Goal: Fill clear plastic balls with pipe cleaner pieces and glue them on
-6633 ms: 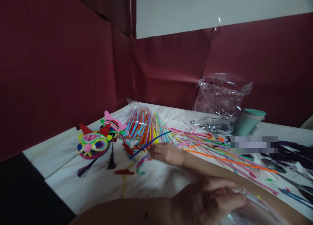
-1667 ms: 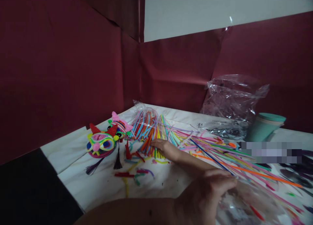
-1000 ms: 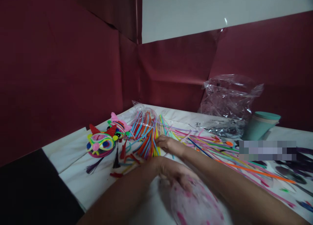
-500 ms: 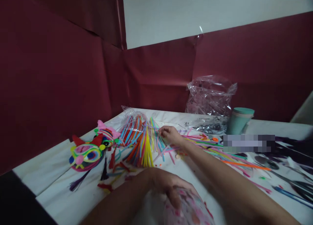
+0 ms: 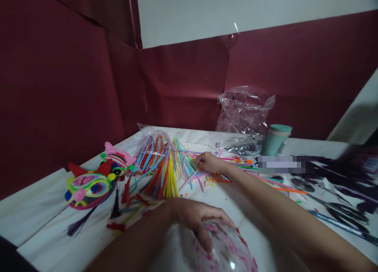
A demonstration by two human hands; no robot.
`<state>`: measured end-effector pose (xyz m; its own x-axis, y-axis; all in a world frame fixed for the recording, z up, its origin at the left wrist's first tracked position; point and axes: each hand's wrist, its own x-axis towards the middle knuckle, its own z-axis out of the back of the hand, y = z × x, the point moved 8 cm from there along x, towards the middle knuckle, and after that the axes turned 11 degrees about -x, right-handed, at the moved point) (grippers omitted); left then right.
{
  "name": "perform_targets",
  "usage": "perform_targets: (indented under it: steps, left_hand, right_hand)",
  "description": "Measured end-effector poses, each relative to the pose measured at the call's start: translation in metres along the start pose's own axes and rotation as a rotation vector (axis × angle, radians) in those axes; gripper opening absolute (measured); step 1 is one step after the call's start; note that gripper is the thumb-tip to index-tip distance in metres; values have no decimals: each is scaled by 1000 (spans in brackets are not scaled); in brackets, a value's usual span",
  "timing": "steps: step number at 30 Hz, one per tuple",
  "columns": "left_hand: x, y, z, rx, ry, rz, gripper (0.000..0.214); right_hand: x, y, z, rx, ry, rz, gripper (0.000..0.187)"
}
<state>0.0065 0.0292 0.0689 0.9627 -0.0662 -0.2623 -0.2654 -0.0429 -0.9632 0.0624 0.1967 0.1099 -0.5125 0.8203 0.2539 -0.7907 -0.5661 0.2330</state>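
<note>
My left hand (image 5: pixel 197 221) lies at the bottom centre, its fingers curled over a clear round bag (image 5: pixel 226 248) with pink and red bits inside. My right arm stretches across the white table (image 5: pixel 41 221). My right hand (image 5: pixel 207 162) is closed in a pinch on thin pipe cleaners at the right edge of a fanned bundle of colourful pipe cleaners (image 5: pixel 165 169). Part of that bundle sits in a clear wrapper (image 5: pixel 147 144). Loose pipe cleaners (image 5: pixel 265 177) spread to the right of the hand.
Two bright pipe-cleaner masks (image 5: pixel 87 185) (image 5: pixel 116 161) lie at the left, with red scraps (image 5: pixel 116 226) in front. A crumpled clear bag (image 5: pixel 245 114) and a teal cup (image 5: pixel 276 139) stand at the back. Scissors (image 5: pixel 339 209) and dark purple strands (image 5: pixel 339 167) lie at the right. Maroon walls enclose the table.
My left hand has brought the clear bag from the right to the bottom centre. My right hand has let go of a blue pipe cleaner and moved to the bundle's right edge.
</note>
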Motion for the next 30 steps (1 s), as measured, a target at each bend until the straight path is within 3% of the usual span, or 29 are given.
perform_targets:
  steps: [3,8,12,15,19,23,30]
  left_hand:
    - [2,4,3,-7,-19,-2,103]
    - [0,6,6,-52,-82,43,105]
    - [-5,-2,8,-16,-131,7,97]
    - [-9,-14,20,-44,-273,-163,90]
    - [-17,-22,42,-143,-500,-380,87]
    - [-19,-22,51,-142,-590,-425,87]
    - [-20,-23,57,-86,-749,-499,85]
  right_hand:
    - [-11,-1,-6,-30,44,44,20]
    - [-18,17,-13,-9,4,120,22]
    - [-14,28,5,104,-69,121,16]
    - [-10,23,38,236,-161,67,12]
    - [-8,13,98,424,-345,4,12]
    - [-10,5,161,580,-679,-45,17]
    - [-18,-19,244,614,-1146,-146,16]
